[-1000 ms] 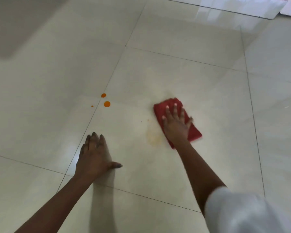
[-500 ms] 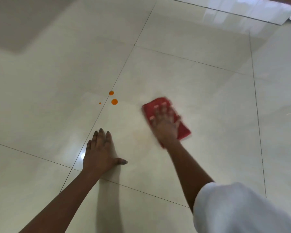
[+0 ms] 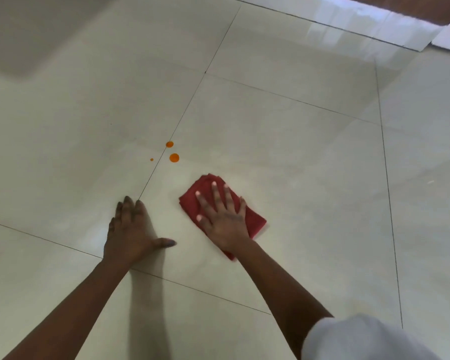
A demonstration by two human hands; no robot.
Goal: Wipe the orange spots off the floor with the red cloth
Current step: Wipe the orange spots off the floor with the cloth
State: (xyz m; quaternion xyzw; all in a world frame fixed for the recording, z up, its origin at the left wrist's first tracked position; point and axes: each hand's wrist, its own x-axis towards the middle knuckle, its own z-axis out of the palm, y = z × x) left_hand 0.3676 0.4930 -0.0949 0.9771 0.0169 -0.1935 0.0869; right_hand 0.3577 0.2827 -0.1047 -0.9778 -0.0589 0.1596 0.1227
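The left grip [image 3: 130, 232] lies flat on the tiled floor [image 3: 309, 165], palm down. Its fingers are straight and close together and its thumb is splayed out to the right. It is released and holds nothing. Its fingertips reach a dark grout line [image 3: 187, 107] that runs diagonally away toward the far side.

Beyond those fingertips and slightly to the right lie three orange spots. A tiny speck [image 3: 151, 159] sits left of the grout line, a middle spot [image 3: 169, 144] lies on the line, and the largest spot [image 3: 174, 157] is just right of it. All three are unwiped and lie apart from both grips.

Further right, the red cloth [image 3: 255, 221] lies flat on the large tile, folded into a rough rectangle. It is on the near side of the largest spot and to its right, near it but not touching. The right grip [image 3: 222, 219] presses down on the cloth with an open palm. Its fingers are straight and spread, not curled round the fabric. Red shows past the fingertips, along the left edge, at the right corner and in a sliver beside the wrist.

Bare glossy tile surrounds the cloth, with the widest stretch to the right and the far side. A second grout line [image 3: 387, 178] runs down the right part of the floor. A white sleeve [image 3: 361, 339] fills the near right corner. At the far right, a shiny white skirting strip [image 3: 374, 27] meets the floor's edge.
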